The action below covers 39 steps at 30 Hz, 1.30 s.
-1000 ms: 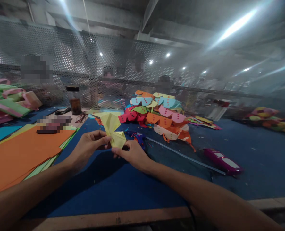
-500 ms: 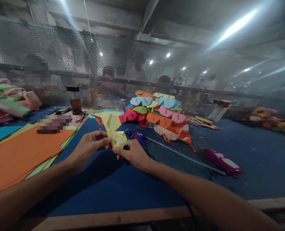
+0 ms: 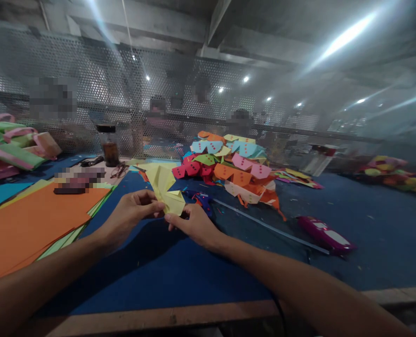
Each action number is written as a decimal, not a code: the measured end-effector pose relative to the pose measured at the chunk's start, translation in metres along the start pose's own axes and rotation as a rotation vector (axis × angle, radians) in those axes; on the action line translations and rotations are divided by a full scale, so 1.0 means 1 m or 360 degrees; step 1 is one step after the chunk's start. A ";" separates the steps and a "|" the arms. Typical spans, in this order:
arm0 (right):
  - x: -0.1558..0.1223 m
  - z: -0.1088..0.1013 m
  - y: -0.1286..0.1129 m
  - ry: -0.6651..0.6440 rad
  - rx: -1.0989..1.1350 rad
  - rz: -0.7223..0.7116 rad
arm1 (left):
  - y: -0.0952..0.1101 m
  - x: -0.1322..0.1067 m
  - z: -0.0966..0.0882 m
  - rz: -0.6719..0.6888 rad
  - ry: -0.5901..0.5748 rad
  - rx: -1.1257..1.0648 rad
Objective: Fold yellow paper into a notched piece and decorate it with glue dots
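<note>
Yellow folded paper (image 3: pixel 174 204) is pinched by the left hand (image 3: pixel 132 211) and right hand (image 3: pixel 198 225) above the blue tabletop (image 3: pixel 172 281), which runs from beneath them to the pale front edge (image 3: pixel 172 320), with orange sheets (image 3: pixel 42 222) bounding the left. Some fingers are hidden behind the paper, the right hand partly covers a blue tool (image 3: pixel 202 199), and people (image 3: pixel 238 122) beyond the mesh screen (image 3: pixel 121 93) are blurred
</note>
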State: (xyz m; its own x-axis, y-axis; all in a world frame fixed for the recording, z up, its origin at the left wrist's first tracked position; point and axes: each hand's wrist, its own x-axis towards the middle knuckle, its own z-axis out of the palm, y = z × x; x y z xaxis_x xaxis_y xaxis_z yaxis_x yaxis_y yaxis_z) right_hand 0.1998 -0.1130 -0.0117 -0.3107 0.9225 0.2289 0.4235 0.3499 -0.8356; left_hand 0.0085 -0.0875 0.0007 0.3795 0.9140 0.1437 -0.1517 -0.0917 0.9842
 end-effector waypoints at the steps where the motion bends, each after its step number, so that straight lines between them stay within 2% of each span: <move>1: 0.000 0.000 -0.001 0.0012 -0.0012 0.0015 | 0.000 -0.001 0.001 -0.0007 -0.0010 0.0015; 4: -0.002 -0.001 -0.003 0.0031 -0.0058 0.0036 | 0.001 -0.001 0.003 -0.0026 -0.0009 0.0061; 8: -0.002 0.000 -0.004 -0.0040 -0.0033 0.0039 | 0.002 0.000 0.003 -0.0029 0.0085 0.0088; 18: 0.003 0.002 0.001 -0.0117 0.0378 0.0044 | 0.002 0.001 0.001 -0.0028 0.0100 0.0029; 24: 0.003 0.002 -0.001 -0.0094 0.0613 0.0043 | 0.001 0.003 -0.003 -0.0008 0.0112 -0.0006; 32: 0.001 0.001 -0.002 -0.0120 0.0255 0.0044 | -0.002 0.004 -0.005 -0.0016 0.0124 -0.0019; 39: 0.000 0.002 -0.004 -0.0077 0.0299 0.0057 | -0.003 0.003 -0.001 -0.0054 0.0077 -0.0045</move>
State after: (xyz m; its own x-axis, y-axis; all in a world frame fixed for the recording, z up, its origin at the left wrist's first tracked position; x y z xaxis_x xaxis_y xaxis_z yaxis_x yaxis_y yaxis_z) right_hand 0.1965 -0.1143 -0.0095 -0.3408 0.9234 0.1767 0.2700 0.2762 -0.9224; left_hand 0.0088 -0.0843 -0.0017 0.3404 0.9345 0.1041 -0.1655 -0.0495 0.9850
